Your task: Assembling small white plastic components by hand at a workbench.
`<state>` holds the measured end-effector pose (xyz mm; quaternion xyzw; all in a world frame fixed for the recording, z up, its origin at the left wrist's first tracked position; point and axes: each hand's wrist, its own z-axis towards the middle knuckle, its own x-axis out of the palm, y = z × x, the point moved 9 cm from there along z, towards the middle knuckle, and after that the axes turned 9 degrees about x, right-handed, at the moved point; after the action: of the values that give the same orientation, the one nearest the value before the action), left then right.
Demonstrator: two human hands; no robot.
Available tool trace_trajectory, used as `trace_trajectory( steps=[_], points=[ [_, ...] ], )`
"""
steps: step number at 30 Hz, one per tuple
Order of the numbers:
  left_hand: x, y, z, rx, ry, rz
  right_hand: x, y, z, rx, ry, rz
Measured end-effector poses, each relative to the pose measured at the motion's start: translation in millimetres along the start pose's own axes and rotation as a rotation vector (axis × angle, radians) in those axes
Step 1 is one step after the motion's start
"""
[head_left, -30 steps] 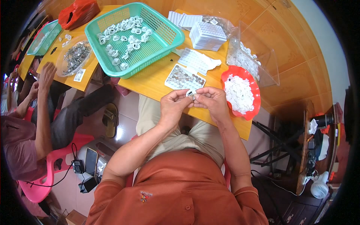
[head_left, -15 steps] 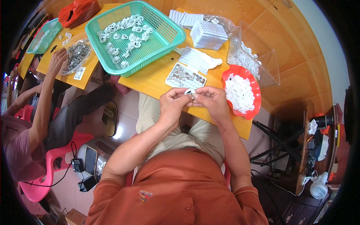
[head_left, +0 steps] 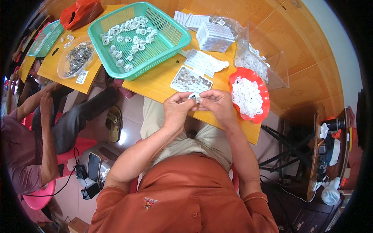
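Observation:
A small white plastic ring-shaped part (head_left: 193, 96) with a dark opening is pinched between the fingertips of my left hand (head_left: 176, 110) and my right hand (head_left: 218, 105), just over the table's near edge. My fingers hide part of it. Right beyond my hands lies a white dimpled tray (head_left: 175, 88) holding many small round grey and brownish discs. Close to my right hand stands a red scalloped bowl (head_left: 265, 101) filled with small white pieces (head_left: 247, 97).
A green plastic basket (head_left: 147, 69) holds similar white parts. Behind the disc tray are another white tray (head_left: 205, 61), stacked trays (head_left: 216, 37) and a clear bin (head_left: 272, 73). At left, a co-worker (head_left: 23, 143) sits by a bowl of metal pieces (head_left: 79, 58) and a red bag (head_left: 82, 14).
My hands stay in place, with the white part turned slightly so more of its opening shows. The co-worker's arm has drawn back from the bowl of metal pieces toward the lap.

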<state>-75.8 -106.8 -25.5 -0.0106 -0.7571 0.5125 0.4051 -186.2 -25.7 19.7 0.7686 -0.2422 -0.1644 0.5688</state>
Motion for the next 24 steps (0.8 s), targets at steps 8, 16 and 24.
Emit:
trace_trajectory(
  steps=[8,16,24],
  points=[
    [-7,0,4,-0.004,-0.049,0.018,-45,36,17,-0.15,-0.258,-0.582],
    [-9,4,5,-0.012,-0.052,0.01,-19,48,33,-0.294,-0.261,-1.09],
    [-9,1,5,-0.01,-0.059,0.011,-15,35,45,-0.153,-0.283,-1.246]
  ],
)
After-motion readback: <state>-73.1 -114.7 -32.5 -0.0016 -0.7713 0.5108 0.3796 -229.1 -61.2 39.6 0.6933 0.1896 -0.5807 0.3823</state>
